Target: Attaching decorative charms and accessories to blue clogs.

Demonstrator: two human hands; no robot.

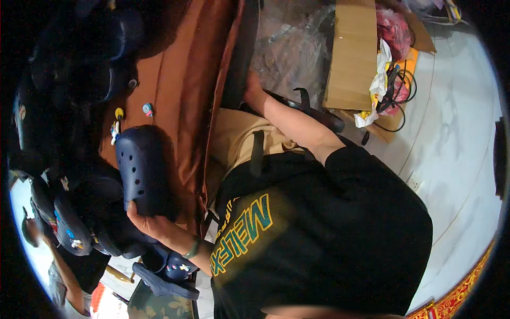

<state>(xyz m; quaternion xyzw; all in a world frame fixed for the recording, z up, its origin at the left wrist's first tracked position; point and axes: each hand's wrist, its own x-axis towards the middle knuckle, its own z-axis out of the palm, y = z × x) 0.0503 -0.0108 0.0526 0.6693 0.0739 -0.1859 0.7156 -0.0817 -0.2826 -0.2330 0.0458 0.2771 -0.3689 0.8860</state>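
My left hand [151,223] grips a navy blue clog [139,162] by one end, with the thumb on the clog and the other fingers mostly hidden. Its row of round holes shows, over a brown cloth-covered surface [159,77]. Beside the clog's far end lie a small white figure charm [115,133], a yellow charm [119,113] and a blue-and-white swirl charm [147,109]. My right hand [253,89] is down by the dark edge of that surface, next to clear plastic. Its fingers are hidden, so what they hold does not show.
Several dark clogs crowd the left, some with charms, such as one clog [71,231]. Another clog [164,282] lies lower down. A co-worker's arm [66,274] shows at lower left. Clear plastic [297,58] and a cardboard box [350,53] with bags and black cables [398,95] stand at upper right.
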